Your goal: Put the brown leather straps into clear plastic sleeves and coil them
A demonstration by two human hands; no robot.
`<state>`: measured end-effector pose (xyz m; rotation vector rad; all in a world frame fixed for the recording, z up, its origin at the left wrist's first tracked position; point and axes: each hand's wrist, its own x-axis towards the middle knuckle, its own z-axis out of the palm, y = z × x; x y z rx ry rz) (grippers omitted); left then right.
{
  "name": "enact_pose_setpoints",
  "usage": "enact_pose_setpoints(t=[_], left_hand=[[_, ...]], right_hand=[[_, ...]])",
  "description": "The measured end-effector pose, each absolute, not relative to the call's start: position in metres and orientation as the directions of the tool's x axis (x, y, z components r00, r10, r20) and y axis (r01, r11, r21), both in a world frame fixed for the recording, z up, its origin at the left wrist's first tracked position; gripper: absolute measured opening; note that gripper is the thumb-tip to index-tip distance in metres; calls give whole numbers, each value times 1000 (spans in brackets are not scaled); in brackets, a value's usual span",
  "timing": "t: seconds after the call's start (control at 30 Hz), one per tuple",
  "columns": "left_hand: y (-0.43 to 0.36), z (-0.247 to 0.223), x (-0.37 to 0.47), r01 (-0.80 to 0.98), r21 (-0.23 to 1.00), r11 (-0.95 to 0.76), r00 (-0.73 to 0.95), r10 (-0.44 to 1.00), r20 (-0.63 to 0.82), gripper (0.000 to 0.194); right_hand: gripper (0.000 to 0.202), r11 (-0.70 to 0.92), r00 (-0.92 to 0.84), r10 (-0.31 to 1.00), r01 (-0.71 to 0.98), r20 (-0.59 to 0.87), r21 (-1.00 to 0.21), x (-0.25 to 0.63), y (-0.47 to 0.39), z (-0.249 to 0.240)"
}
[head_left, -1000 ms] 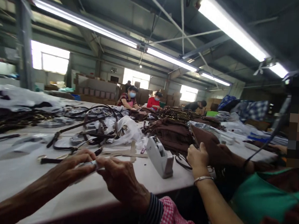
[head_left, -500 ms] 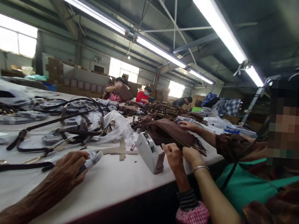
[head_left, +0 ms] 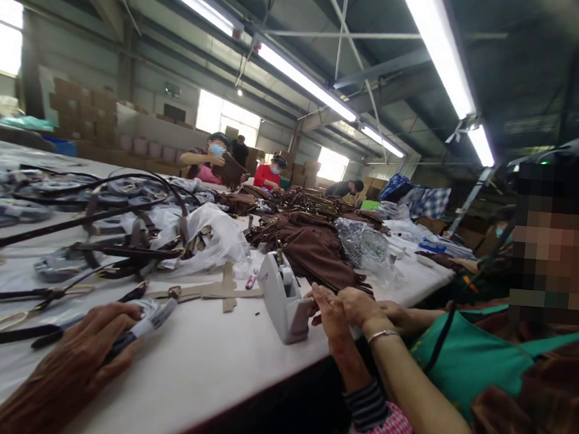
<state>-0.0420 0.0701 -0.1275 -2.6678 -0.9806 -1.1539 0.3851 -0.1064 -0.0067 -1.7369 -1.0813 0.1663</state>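
My left hand (head_left: 86, 351) is closed around a bundled dark strap (head_left: 143, 322) with a pale wrapping band, low over the table at the left. At the front end of a grey tape dispenser (head_left: 285, 303), my right hand (head_left: 330, 314) has its fingers pinched together. What they hold, if anything, is too small to make out. A co-worker's hand (head_left: 360, 309) with a bracelet at the wrist is right beside it, partly overlapping. Flat beige strips (head_left: 213, 292) lie between the dispenser and my left hand.
Dark straps with gold buckles (head_left: 67, 239) and wrapped coils spread over the left of the white table (head_left: 208, 358). Behind the dispenser lie brown bags (head_left: 307, 242) and a clear plastic bag (head_left: 218, 235). A co-worker in a green apron (head_left: 460, 344) is close on my right.
The view has swung, and my left hand sits lower with the strap bundle. The co-worker's other hand has come off the brown bag towards the table edge. My right hand stays at the dispenser.
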Motion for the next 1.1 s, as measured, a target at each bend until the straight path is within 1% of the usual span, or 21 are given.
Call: enact_pose_setpoints(t=[0.07, 0.13, 0.23, 0.33, 0.43, 0.53, 0.7, 0.8, 0.9, 0.97, 1.0, 1.1], left_hand=[[70, -129, -43, 586, 192, -787, 511, 543, 667, 27], [68, -130, -43, 591, 197, -782, 509, 551, 661, 25], [64, -126, -41, 604, 212, -769, 498, 571, 652, 23], [58, -119, -39, 615, 246, -749, 485, 605, 631, 25], [54, -111, -37, 621, 272, -735, 480, 631, 609, 27], [50, -104, -35, 632, 280, -722, 480, 649, 590, 31], [45, -98, -34, 657, 285, -698, 429, 657, 620, 35], [46, -99, -36, 666, 265, -697, 424, 647, 634, 35], [48, -101, -36, 677, 258, -689, 411, 645, 645, 39], [45, -98, -34, 664, 295, -687, 393, 657, 644, 43], [42, -93, -32, 646, 334, -687, 379, 668, 641, 46], [15, -68, -26, 547, 500, -671, 332, 722, 607, 51]], right_hand=[[37, -21, 564, 783, 447, 263, -894, 374, -105, -13], [33, 20, 544, 815, 315, 198, -949, 367, -107, -13], [29, 60, 550, 823, 163, 141, -985, 363, -109, -8], [28, 77, 577, 810, 67, 101, -995, 363, -106, -5], [26, 93, 616, 783, 14, 82, -996, 361, -101, -5], [27, 138, 652, 752, -10, 99, -990, 354, -100, -4], [32, 242, 715, 684, -41, 140, -969, 337, -117, -7], [35, 239, 740, 667, -101, 88, -966, 329, -132, -19], [44, 235, 732, 681, -202, 13, -951, 325, -135, -33], [51, 250, 711, 703, -231, 12, -941, 324, -131, -40], [53, 260, 704, 710, -227, 26, -938, 324, -128, -42], [55, 291, 707, 703, -196, 71, -936, 325, -122, -46]])
